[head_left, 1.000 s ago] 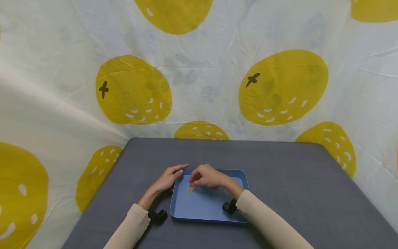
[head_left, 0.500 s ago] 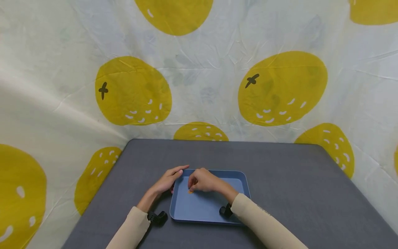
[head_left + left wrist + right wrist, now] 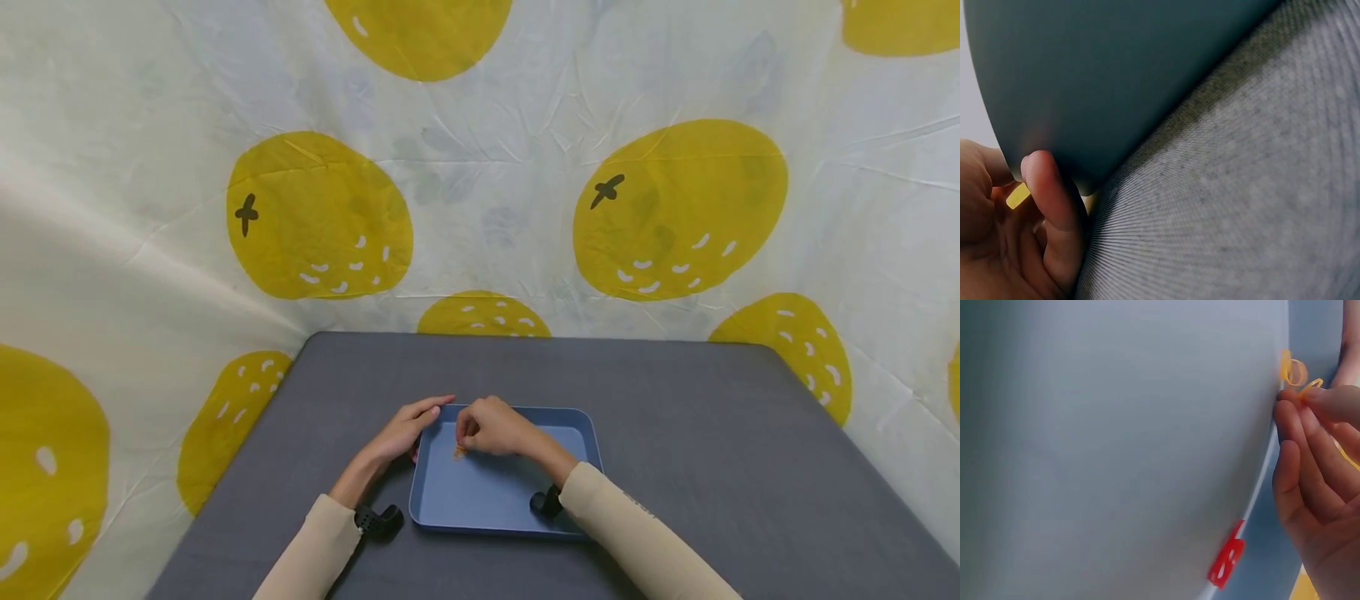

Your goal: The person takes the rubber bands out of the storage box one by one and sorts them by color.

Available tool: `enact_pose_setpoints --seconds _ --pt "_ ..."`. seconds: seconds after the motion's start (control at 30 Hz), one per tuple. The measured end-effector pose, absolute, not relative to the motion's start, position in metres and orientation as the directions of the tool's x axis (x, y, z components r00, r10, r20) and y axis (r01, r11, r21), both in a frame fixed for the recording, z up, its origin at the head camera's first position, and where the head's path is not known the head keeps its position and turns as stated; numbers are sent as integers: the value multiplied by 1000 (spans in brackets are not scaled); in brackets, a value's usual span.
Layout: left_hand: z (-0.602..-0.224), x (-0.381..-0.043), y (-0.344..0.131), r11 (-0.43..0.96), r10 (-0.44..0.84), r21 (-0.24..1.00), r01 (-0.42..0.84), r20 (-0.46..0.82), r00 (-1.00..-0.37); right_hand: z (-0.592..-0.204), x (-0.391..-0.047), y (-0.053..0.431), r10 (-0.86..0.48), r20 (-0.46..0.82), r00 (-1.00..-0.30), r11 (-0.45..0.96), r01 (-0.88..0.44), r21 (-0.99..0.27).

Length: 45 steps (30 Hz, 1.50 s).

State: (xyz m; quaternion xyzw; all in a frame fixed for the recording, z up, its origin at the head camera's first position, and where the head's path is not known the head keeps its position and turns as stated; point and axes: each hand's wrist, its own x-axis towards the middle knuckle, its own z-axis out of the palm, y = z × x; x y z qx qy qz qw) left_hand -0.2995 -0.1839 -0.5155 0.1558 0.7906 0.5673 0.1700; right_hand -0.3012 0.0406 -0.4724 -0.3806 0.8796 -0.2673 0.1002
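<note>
My right hand (image 3: pixel 491 427) is over the far left part of a blue tray (image 3: pixel 495 504). Between thumb and fingertips it pinches a thin orange rubber band (image 3: pixel 1315 384), whose small loop shows in the right wrist view. A curled orange loop (image 3: pixel 1296 372) stands just beyond those fingertips, close over the tray floor. Nearer the wrist camera lies a red looped band (image 3: pixel 1227 559) in the tray; the right hand hides it from the head view. My left hand (image 3: pixel 401 435) grips the tray's far left corner, one finger (image 3: pixel 1049 187) bent against its outer wall.
The tray rests on a grey cloth-covered table (image 3: pixel 675 450). Behind and beside the table hangs a white curtain (image 3: pixel 495 192) printed with big yellow fruit. A black wrist camera (image 3: pixel 382 523) sits on the left wrist, beside the tray's near left corner.
My right hand dipped onto the orange band, then rose slightly with it pinched; the orange now shows stretched up to the fingertips. The left hand stays at the tray corner.
</note>
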Motion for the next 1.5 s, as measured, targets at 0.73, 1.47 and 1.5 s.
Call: enact_pose_setpoints --seconds 0.73,1.47,1.5 --pt "-514 -298 -185 306 440 950 64 -81 -894 -452 -298 60 -677 53 -734 503 -514 -695" --pt "-518 -297 -185 312 439 946 91 -58 -897 -426 -289 136 -537 123 -835 469 -417 -778" --pt "-518 -297 -185 310 441 946 96 -53 -896 -424 -288 141 -531 126 -838 461 -410 -787"
